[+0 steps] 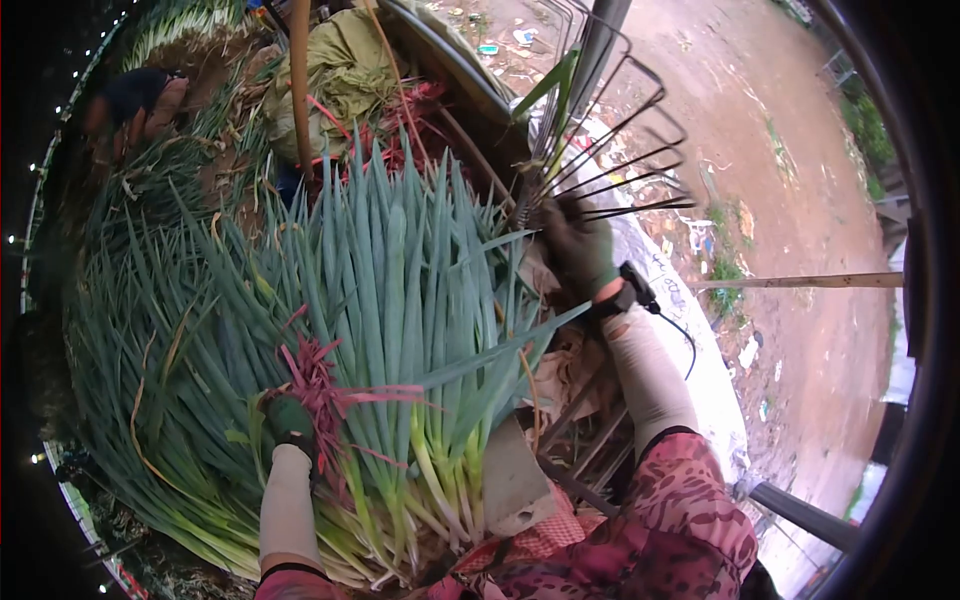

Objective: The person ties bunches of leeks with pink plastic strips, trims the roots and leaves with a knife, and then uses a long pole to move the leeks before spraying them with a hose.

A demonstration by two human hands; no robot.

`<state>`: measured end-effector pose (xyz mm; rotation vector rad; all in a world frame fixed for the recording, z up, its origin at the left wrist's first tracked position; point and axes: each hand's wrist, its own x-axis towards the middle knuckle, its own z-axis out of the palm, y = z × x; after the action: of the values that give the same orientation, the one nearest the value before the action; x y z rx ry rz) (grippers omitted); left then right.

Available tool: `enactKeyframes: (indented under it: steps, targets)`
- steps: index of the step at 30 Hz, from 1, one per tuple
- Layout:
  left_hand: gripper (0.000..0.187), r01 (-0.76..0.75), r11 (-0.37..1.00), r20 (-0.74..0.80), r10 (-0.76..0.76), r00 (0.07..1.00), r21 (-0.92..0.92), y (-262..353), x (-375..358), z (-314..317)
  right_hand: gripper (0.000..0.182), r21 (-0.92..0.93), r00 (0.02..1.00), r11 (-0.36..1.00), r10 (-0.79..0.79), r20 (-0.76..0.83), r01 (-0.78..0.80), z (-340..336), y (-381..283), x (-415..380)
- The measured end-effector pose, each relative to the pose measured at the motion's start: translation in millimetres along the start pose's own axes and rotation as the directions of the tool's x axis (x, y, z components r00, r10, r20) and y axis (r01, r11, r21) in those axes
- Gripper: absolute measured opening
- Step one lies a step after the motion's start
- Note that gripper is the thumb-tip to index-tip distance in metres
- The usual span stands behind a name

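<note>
My left hand [288, 420], in a dark green glove, is closed at a bunch of pink-red plastic strips [318, 375] over the green onions [385, 270]. Its fingertips are partly hidden by strips and leaves. The onions lie in a large heap, with pale stems toward me and long green leaves pointing away. My right hand [578, 240], gloved and wearing a black wrist strap, is closed around the narrow base of a wire rake [625, 165]. The rake's bent tines fan out upward and right. A green leaf [550, 85] sticks up among the tines.
White sacking [690, 330] lies right of my right arm, beside muddy ground with litter. A metal post [600, 50] and a wooden pole [302, 90] stand ahead. Olive sheeting [345, 75] and more red strips [400, 130] lie behind the heap. Another person [140, 100] bends at upper left.
</note>
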<state>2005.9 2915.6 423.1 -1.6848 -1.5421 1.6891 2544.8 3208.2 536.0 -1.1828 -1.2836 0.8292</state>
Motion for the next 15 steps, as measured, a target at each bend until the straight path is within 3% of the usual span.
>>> enactKeyframes:
  steps: [1, 2, 4, 5, 6, 8, 10, 14, 15]
  targets:
    - [0.043, 0.022, 0.999, -0.033, -0.023, 0.999, -0.031, -9, -8, -13, 0.019, -0.250, 0.997, 0.966, -0.075, -0.031, 0.065, 3, 9, 0]
    - [0.044, 0.039, 0.998, -0.068, -0.042, 0.997, -0.046, -19, -20, -29, 0.021, -0.273, 0.997, 0.959, -0.081, -0.009, 0.075, 8, -14, 3]
    - [0.044, 0.006, 0.998, -0.136, -0.014, 0.991, -0.057, -35, -36, -50, 0.024, -0.577, 0.991, 0.808, -0.135, 0.021, 0.122, 10, -37, 15]
    - [0.043, -0.037, 0.998, -0.168, 0.027, 0.985, -0.053, -41, -42, -55, 0.025, -0.630, 0.990, 0.767, -0.143, 0.018, 0.122, 13, -35, 26]
    - [0.044, -0.051, 0.996, -0.128, 0.042, 0.991, -0.069, -41, -39, -50, 0.026, -0.678, 0.988, 0.725, -0.154, 0.015, 0.123, 18, -30, 43]
    - [0.047, -0.047, 0.991, 0.023, 0.050, 0.998, -0.123, -34, -24, -24, 0.028, -0.743, 0.990, 0.662, -0.144, -0.001, 0.095, 36, -28, 60]
    - [0.045, -0.027, 0.989, 0.035, 0.033, 0.999, -0.142, -33, -12, -15, 0.031, -0.791, 0.995, 0.611, -0.097, -0.020, 0.043, 54, -31, 67]
    - [0.037, -0.027, 0.989, -0.174, 0.002, 0.985, -0.142, -25, -16, -1, 0.037, -0.738, 0.992, 0.675, -0.098, -0.079, 0.008, 58, -33, 55]
    - [0.036, -0.037, 0.990, -0.196, 0.009, 0.981, -0.139, -25, -17, 0, 0.038, -0.711, 1.000, 0.703, 0.014, -0.013, -0.019, 53, -32, 53]
